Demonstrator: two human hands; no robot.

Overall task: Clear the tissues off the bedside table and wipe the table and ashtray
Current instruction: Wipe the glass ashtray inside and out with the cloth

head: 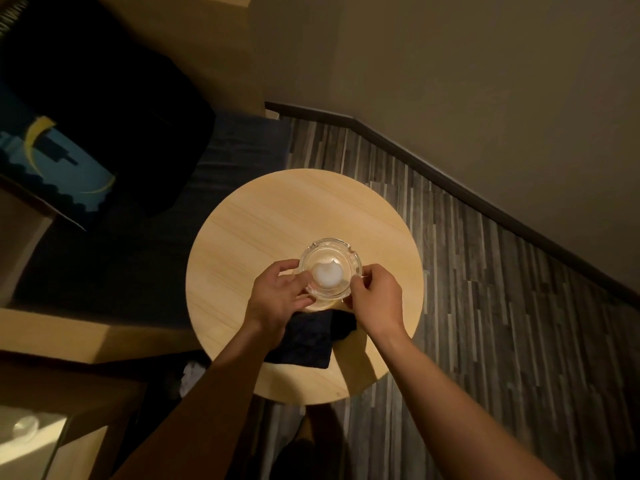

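From the head camera, the round wooden table stood over a striped grey floor, near a beige wall. The glass ashtray sat a little toward the table's near edge from its middle, with both hands on it. The left hand had its fingers curled round the ashtray's left side, and the right hand pinched the rim on the right with bent fingers. Whether the ashtray rested on the surface or was held just above it could not be told. A pale patch showed in its bowl, too blurred to identify. A dark cloth lay crumpled at the near edge of the table, between the two forearms and just beside the ashtray.
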